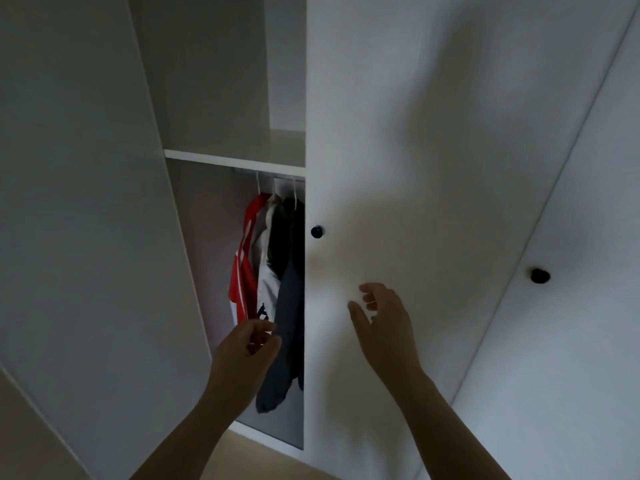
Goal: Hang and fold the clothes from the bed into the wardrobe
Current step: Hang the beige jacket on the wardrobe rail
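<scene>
White wardrobe [433,116], dim light. Left door [86,202] swung open, middle door [415,168] closed with black knob [316,232]; a second black knob [539,275] on the door further right. Open gap shows a shelf [235,161] above and a rail under it. Three garments on white hangers in that gap: red shirt [244,265] leftmost, white shirt [266,285] in the middle, dark grey garment [285,323] rightmost, its lower end hanging lowest, partly hidden by the middle door edge. Left hand [247,355] raised in front of the hems, fingers [263,327] loosely curled, empty, near the dark garment; contact cannot be told. Right hand [384,327] in front of the middle door below its knob, fingers spread and relaxed, holding nothing. Bed out of view.
</scene>
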